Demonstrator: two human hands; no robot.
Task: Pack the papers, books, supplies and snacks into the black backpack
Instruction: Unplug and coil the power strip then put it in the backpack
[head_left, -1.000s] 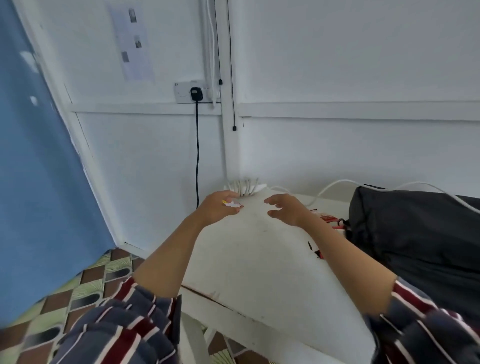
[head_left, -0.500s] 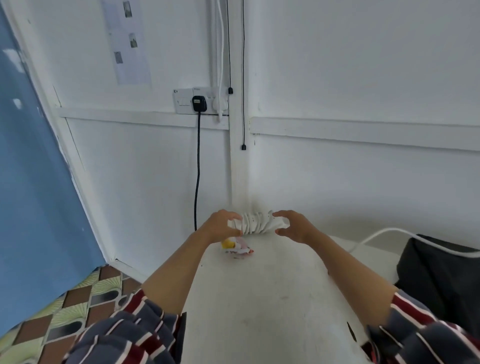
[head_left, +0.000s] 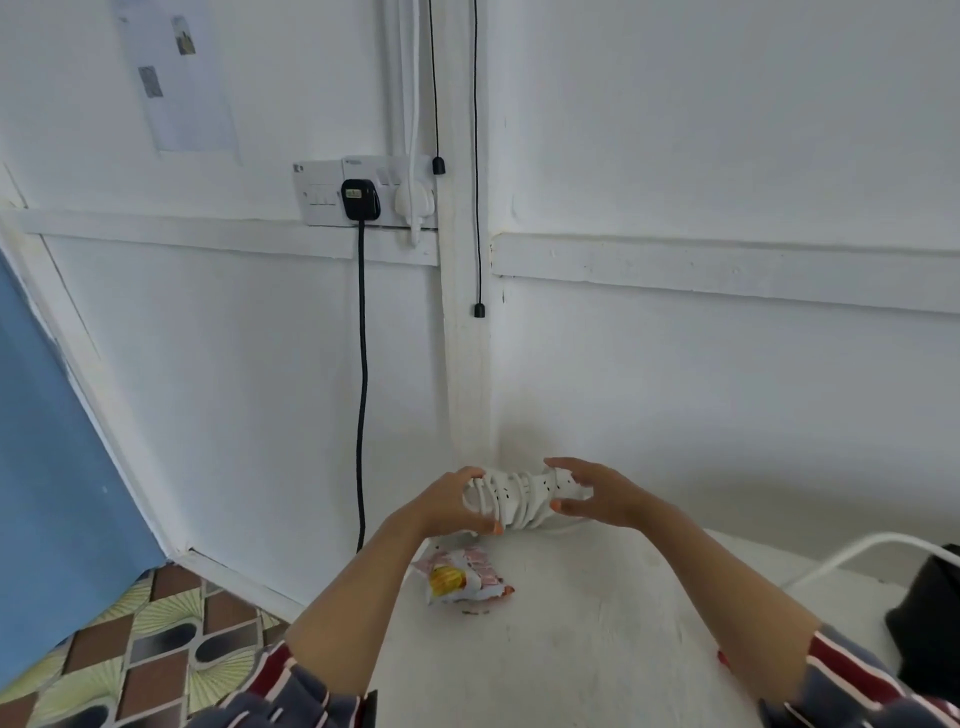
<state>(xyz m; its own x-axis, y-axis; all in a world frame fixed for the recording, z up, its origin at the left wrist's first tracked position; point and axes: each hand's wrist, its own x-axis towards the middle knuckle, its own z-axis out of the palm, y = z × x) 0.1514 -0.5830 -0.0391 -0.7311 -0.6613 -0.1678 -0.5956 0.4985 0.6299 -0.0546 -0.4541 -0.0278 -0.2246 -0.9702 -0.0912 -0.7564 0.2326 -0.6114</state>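
Head view, looking down at the far corner of a white desk (head_left: 571, 649) set against white walls.

- Left hand (head_left: 447, 501): fingers curled round the left end of a white power strip (head_left: 519, 496) that has its own cord wound about it in loops.
- Right hand (head_left: 597, 493): cups the right end of the same bundle, thumb underneath, fingers arched over the top. It reads as a hold, though contact at the fingertips is hard to confirm.
- Bundle is held between both hands, just above the desk at its back corner. Cannot tell whether its underside touches the surface.
- Snack packet (head_left: 462, 574), red, white and yellow, lies flat on the desk just below the left hand, untouched.
- Black backpack (head_left: 930, 623): only a dark edge shows at the right border, well apart from the hands. Its opening and contents are out of sight.
- A white cable (head_left: 857, 551) runs across the desk toward the backpack.
- Wall socket (head_left: 363, 192) up on the left wall carries a black plug (head_left: 360, 196), its cord hanging down behind the desk.

Progress, as a judgement: at least two things are not yet packed, the power strip in hand and the snack packet. No papers or books appear on the visible desk; whether they are already in the backpack or lie out of frame cannot be said. The bundle would have to travel right across the desk to reach the backpack.
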